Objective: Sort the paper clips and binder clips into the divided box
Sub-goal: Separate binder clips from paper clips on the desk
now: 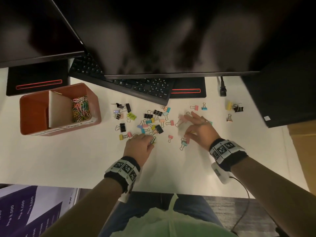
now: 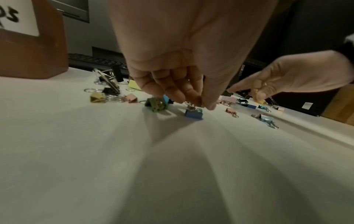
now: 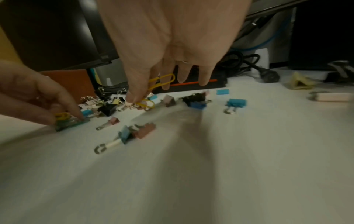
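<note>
Among the binder clips [image 1: 150, 121] scattered right of the divided box [image 1: 95, 106], the left hand [image 1: 139, 144] and right hand [image 1: 199, 128] each pinched paper clips [image 3: 161, 81], probably bound next for the box's right compartment.

Dim, motion blur, wide-angle warp
</note>
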The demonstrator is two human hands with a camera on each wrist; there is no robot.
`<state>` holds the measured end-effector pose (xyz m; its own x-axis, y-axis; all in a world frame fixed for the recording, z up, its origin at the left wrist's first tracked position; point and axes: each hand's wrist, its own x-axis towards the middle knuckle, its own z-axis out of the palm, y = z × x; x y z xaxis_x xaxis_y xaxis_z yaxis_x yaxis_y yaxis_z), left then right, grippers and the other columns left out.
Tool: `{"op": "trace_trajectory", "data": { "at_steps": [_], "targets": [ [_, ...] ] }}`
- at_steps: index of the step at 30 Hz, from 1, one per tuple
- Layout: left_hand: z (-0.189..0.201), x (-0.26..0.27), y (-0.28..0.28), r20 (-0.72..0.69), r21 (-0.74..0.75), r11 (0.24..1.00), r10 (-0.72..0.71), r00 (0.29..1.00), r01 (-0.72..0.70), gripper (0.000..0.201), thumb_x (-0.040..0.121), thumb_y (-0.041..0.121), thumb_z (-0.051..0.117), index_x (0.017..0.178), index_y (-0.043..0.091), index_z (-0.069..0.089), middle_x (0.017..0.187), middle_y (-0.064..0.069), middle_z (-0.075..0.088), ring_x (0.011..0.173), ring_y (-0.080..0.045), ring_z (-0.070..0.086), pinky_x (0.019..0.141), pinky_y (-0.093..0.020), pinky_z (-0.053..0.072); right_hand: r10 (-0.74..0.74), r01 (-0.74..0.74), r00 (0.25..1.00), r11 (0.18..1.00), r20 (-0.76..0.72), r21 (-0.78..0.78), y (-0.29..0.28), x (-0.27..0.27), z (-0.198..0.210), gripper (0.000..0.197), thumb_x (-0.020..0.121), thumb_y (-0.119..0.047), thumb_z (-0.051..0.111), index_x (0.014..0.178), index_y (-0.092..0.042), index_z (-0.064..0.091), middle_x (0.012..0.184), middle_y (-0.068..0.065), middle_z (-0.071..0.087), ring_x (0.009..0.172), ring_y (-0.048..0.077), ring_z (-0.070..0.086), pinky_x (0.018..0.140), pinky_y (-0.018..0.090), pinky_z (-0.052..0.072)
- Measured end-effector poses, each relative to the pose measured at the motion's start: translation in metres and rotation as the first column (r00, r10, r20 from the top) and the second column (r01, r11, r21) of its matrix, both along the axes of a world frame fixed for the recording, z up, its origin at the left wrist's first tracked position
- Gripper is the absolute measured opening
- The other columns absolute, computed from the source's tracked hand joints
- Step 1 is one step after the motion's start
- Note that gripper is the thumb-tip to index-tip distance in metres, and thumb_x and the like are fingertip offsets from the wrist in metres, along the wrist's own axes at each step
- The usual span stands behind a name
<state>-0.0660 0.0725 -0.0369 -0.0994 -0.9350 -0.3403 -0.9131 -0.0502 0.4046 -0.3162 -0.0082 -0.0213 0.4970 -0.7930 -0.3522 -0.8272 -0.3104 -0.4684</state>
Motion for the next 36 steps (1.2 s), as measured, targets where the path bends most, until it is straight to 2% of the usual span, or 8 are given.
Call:
{"op": "trace_trajectory", "data": {
  "at_steps": [2, 6, 12, 16, 22, 27, 31, 36],
  "targets": [
    [0.0, -0.007, -0.003, 0.052, -0.014, 1.0, 0.01, 0.999, -0.009, 0.026, 0.09, 0.032, 0.049, 0.112, 0.022, 0.059, 0.101, 0.001, 0.063, 0.096, -0.021, 0.054, 0.083, -0.033, 0.041, 0.074, -0.074, 0.997, 0.997, 0.027, 0.02, -0.006, 0.017, 0.005, 0.011, 0.083, -0.029, 0.065, 0.086, -0.021, 0.072, 0.149, -0.007, 0.035, 0.143, 0.02, 0.018, 0.118, 0.047, 0.016],
    [0.0, -0.011, -0.006, 0.118, -0.012, 0.997, 0.076, 0.99, -0.075, 0.021, 0.091, 0.031, 0.05, 0.106, 0.022, 0.061, 0.105, 0.002, 0.062, 0.102, -0.021, 0.052, 0.099, -0.04, 0.034, 0.226, -0.23, 0.969, 0.973, 0.094, 0.03, -0.017, 0.065, 0.011, 0.017, 0.086, -0.031, 0.061, 0.089, -0.017, 0.071, 0.151, -0.007, 0.03, 0.145, 0.016, 0.01, 0.116, 0.035, 0.003],
    [-0.002, -0.008, -0.01, 0.168, 0.035, 0.994, 0.097, 0.981, -0.104, 0.021, 0.092, 0.035, 0.047, 0.101, 0.022, 0.061, 0.107, 0.002, 0.056, 0.104, -0.02, 0.051, 0.1, -0.04, 0.034, 0.419, -0.409, 0.907, 0.897, -0.032, 0.167, -0.031, 0.093, 0.006, 0.021, 0.086, -0.031, 0.062, 0.094, -0.015, 0.073, 0.154, -0.005, 0.023, 0.145, 0.021, 0.004, 0.118, 0.042, 0.014],
    [-0.003, -0.007, -0.013, 0.247, 0.077, 0.997, -0.007, 0.969, -0.012, 0.021, 0.094, 0.032, 0.044, 0.107, 0.021, 0.055, 0.114, 0.002, 0.055, 0.11, -0.021, 0.049, 0.106, -0.043, 0.033, 0.385, -0.367, 0.92, 0.91, -0.067, 0.194, -0.024, 0.057, 0.008, 0.019, 0.086, -0.033, 0.06, 0.092, -0.02, 0.072, 0.153, -0.008, 0.025, 0.145, 0.021, 0.01, 0.117, 0.047, 0.016],
    [-0.002, -0.008, -0.014, 0.277, 0.096, 0.995, -0.057, 0.959, 0.032, 0.015, 0.093, 0.028, 0.047, 0.106, 0.023, 0.053, 0.113, 0.004, 0.058, 0.112, -0.02, 0.049, 0.106, -0.043, 0.033, 0.273, -0.277, 0.96, 0.959, 0.06, 0.065, -0.013, 0.024, -0.003, 0.015, 0.083, -0.037, 0.064, 0.086, -0.026, 0.073, 0.146, -0.008, 0.04, 0.143, 0.019, 0.018, 0.113, 0.051, 0.025],
    [-0.001, -0.009, -0.015, 0.295, 0.151, 0.987, -0.095, 0.951, 0.052, 0.02, 0.094, 0.023, 0.046, 0.112, 0.02, 0.052, 0.12, 0.0, 0.053, 0.117, -0.022, 0.045, 0.108, -0.046, 0.029, 0.322, -0.327, 0.937, 0.945, 0.136, 0.02, -0.032, 0.076, 0.005, 0.016, 0.085, -0.031, 0.063, 0.088, -0.019, 0.072, 0.151, -0.003, 0.031, 0.144, 0.017, 0.013, 0.116, 0.027, 0.008],
    [0.002, -0.009, -0.014, 0.227, 0.123, 0.992, -0.059, 0.972, 0.031, 0.021, 0.095, 0.026, 0.042, 0.111, 0.018, 0.053, 0.119, -0.001, 0.052, 0.116, -0.023, 0.044, 0.107, -0.044, 0.03, 0.358, -0.368, 0.929, 0.921, 0.092, 0.131, -0.044, 0.115, 0.004, 0.018, 0.086, -0.028, 0.062, 0.097, -0.017, 0.072, 0.155, 0.0, 0.02, 0.145, 0.018, 0.008, 0.117, 0.035, 0.013],
    [0.013, 0.008, -0.011, -0.083, 0.031, 0.99, 0.139, 0.987, -0.137, 0.012, 0.091, 0.017, 0.049, 0.094, 0.012, 0.058, 0.094, -0.006, 0.061, 0.088, -0.022, 0.054, 0.082, -0.036, 0.045, 0.404, -0.409, 0.913, 0.9, 0.062, 0.154, -0.036, 0.108, -0.005, 0.019, 0.084, -0.031, 0.064, 0.093, -0.016, 0.073, 0.151, -0.001, 0.032, 0.137, 0.022, 0.03, 0.112, 0.035, 0.029]
  ]
}}
